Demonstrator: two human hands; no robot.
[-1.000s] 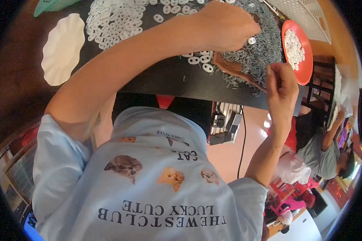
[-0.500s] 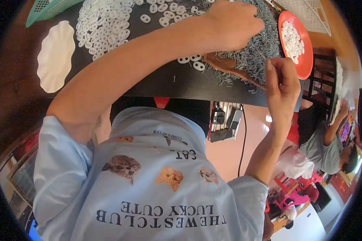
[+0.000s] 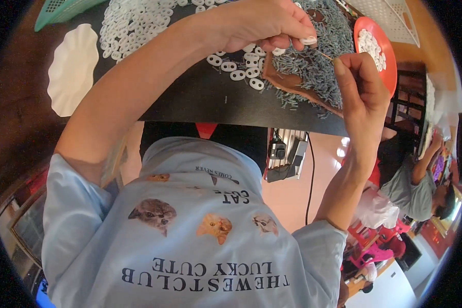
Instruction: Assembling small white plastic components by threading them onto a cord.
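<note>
My left hand (image 3: 259, 23) is closed in a pinch on a small white oval piece (image 3: 308, 40), held above the table's right part. My right hand (image 3: 365, 84), just to its right, pinches a thin, needle-like rod (image 3: 323, 54) pointing toward that piece. I cannot tell whether the two touch. Under my hands lies a heap of small grey pin-like parts (image 3: 313, 77) on a brown sheet (image 3: 290, 82). Several loose white ovals with two holes (image 3: 228, 66) lie left of the heap, and a large pile of them (image 3: 133, 25) sits farther left.
On the right stands a red plate (image 3: 390, 82) with white pieces in it. A white wavy-edged dish (image 3: 73, 69) rests at the left of the black table (image 3: 190, 100). A green basket (image 3: 61, 11) and a white perforated basket (image 3: 395, 20) are at the far corners. Another person (image 3: 410, 190) is off right.
My left hand has drawn back from over the grey heap, leftward, and now shows a white oval in its fingers. My right hand has risen slightly toward it, its thin rod now visible.
</note>
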